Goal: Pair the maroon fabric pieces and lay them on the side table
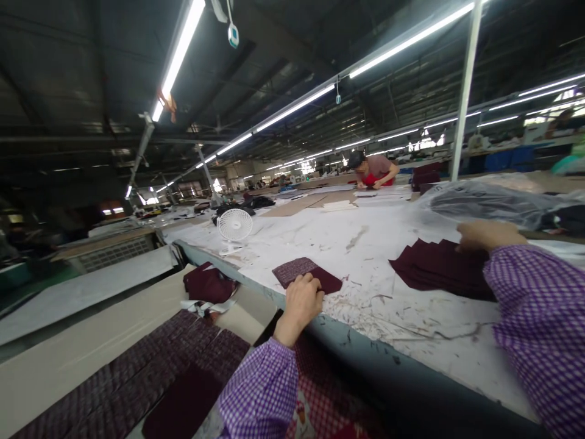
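Observation:
My left hand [301, 305] is at the near edge of the white-covered table, its bent fingers closed on the edge of a small cut fabric piece [292, 268]. That piece is part speckled grey-maroon and part plain maroon, and lies flat. At the right, my right hand [491, 235] is slightly blurred. Its fingers are bent down and closed at the far edge of a fanned stack of plain maroon fabric pieces [434, 268]; the fingertips are partly hidden. My purple checked sleeve covers part of that stack.
A small white fan [234, 225] stands on the table's left edge. Lower left, a board carries speckled fabric panels [137, 360] and a maroon bundle [210, 285]. Clear plastic [484, 204] lies at the back right. A co-worker [377, 171] leans over the far table; a pole [466, 91] rises beyond.

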`<state>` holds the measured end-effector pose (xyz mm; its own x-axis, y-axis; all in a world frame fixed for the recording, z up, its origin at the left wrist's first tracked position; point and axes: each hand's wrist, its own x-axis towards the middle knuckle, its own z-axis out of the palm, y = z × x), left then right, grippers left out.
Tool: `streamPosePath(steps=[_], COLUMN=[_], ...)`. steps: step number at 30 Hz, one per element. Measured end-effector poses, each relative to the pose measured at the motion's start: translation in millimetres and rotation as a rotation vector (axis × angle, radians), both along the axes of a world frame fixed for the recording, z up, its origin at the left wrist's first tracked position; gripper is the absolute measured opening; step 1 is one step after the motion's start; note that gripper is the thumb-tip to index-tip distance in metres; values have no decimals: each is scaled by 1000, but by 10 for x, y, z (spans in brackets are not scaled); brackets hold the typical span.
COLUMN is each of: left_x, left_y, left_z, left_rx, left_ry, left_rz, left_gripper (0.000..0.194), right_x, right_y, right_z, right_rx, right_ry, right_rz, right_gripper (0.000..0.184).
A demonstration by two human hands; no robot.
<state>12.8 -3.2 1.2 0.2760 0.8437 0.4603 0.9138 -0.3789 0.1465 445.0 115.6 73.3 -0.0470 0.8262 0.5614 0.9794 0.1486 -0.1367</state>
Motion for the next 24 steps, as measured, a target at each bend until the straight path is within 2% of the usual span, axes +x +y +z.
streamPosePath(steps=[1,2,3,7,10,15,18,20,22,24], left_x=[4,-3,-20,-146,-229,-239,-231,-239,-253,-261], left_y=[14,32,52,143,194,218,227,239,254,267], left_z=[-5,-7,-5,29,47,31,10,-10,-34,-56], left_rx=[3,-1,-15,-168,-273,-263,-251,-237,-221,-212], left_ry=[-22,-68,-135,-472,-619,-649,-646,-668,-695,-710], left_rz=[10,29,54,124,116,128,118,120,136,149], left_gripper=[14,16,18,22,23,24,24,25,25,27], right_x=[-83,-188,-318,-1050,-1656,-2391,-2636,-2718,-2740,-2726], right_y=[23,41,49,-74,-304,-662,-781,-832,-861,-861], right_z=[62,131,197,361,386,275,112,13,-46,-65], right_rx=[-73,-149,-206,-343,-350,-280,-196,-181,-234,-248], right_ry=[9,9,-1,-26,-24,-72,-262,-454,-589,-613], right_rz=[-117,-165,-118,287,628,850,991,963,794,621], right_gripper=[29,22,20,34,42,41,34,31,32,34])
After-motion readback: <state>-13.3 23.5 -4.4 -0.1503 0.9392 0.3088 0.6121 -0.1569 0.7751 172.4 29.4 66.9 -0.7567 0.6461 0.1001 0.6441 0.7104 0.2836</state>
